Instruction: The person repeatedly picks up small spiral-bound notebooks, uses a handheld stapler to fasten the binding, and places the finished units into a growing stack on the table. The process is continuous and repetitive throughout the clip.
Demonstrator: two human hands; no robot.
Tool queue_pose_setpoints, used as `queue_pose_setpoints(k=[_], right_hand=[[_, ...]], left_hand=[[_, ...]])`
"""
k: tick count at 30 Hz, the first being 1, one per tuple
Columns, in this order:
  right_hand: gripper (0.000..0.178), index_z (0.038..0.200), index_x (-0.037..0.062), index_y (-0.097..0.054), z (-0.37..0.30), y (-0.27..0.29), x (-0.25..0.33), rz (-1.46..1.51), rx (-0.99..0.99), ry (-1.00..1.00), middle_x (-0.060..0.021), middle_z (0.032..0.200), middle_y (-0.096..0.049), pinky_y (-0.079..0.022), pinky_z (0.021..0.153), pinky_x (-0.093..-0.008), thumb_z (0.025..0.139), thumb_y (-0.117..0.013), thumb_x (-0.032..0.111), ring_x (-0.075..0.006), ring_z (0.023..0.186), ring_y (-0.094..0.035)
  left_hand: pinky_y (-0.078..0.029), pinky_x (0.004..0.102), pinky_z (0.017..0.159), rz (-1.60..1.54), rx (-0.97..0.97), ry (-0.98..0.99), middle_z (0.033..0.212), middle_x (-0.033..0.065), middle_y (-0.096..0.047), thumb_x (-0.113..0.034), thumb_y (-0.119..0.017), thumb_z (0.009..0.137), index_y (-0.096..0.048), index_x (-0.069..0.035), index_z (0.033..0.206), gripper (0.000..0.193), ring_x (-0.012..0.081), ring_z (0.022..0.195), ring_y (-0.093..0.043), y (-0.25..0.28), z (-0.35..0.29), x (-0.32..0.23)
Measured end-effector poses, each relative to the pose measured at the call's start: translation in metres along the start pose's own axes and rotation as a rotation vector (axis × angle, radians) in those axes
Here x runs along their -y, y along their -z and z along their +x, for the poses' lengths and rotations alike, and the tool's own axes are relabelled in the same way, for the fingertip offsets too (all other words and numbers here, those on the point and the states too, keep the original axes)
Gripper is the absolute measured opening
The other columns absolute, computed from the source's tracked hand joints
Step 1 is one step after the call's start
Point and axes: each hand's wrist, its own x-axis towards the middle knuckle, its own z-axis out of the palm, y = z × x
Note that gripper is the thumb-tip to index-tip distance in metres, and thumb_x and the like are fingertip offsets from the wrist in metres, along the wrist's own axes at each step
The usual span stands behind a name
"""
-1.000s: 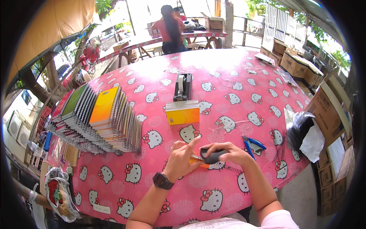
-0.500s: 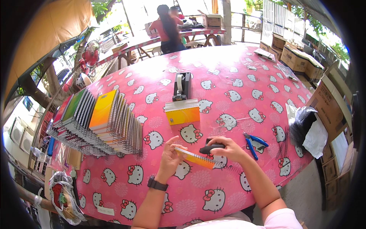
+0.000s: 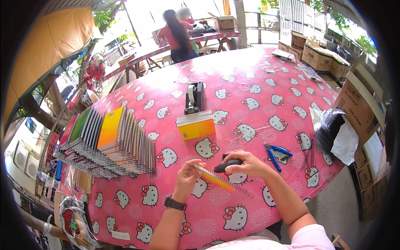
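Left hand (image 3: 188, 177) pinches the orange spiral-bound notebook (image 3: 216, 179) edge-up over the pink cartoon-cat tablecloth (image 3: 250, 87); right hand (image 3: 246, 163) clasps a black tool (image 3: 227, 166), possibly pliers, touching its wire spine.

table (image 3: 258, 83): pink cat-print cloth | notebook row (image 3: 108, 141) | small notebook stack (image 3: 196, 125) | tape dispenser (image 3: 194, 96) | blue pliers (image 3: 275, 153)
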Motion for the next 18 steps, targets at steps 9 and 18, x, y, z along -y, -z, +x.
queue_pose_setpoints(k=[9,18], right_hand=[[0.048,0.102,0.002,-0.065,-0.002,-0.009,0.006,0.363,-0.005,-0.031,-0.0075,0.08,-0.059,-0.046,0.068,-0.0309,0.081,-0.069,0.045,-0.0178,0.075,-0.057],[0.047,0.107,0.0037,-0.064,0.001,-0.016,0.011,0.275,0.055,-0.01,-0.0059,0.085,-0.058,-0.045,0.07,-0.0301,0.082,-0.068,0.044,-0.0159,0.081,-0.054]], left_hand=[[-0.048,0.0303,0.092,-0.041,0.005,-0.01,0.107,0.0095,-0.064,0.003,-0.059,0.087,-0.057,0.0,0.117,0.03,0.0184,0.105,-0.059,0.0,0.0,0.002],[-0.048,0.0291,0.093,-0.047,0.023,0.028,0.111,0.012,-0.064,0.01,-0.053,0.087,-0.056,0.001,0.123,0.037,0.0187,0.103,-0.061,0.0,-0.001,0.002]])
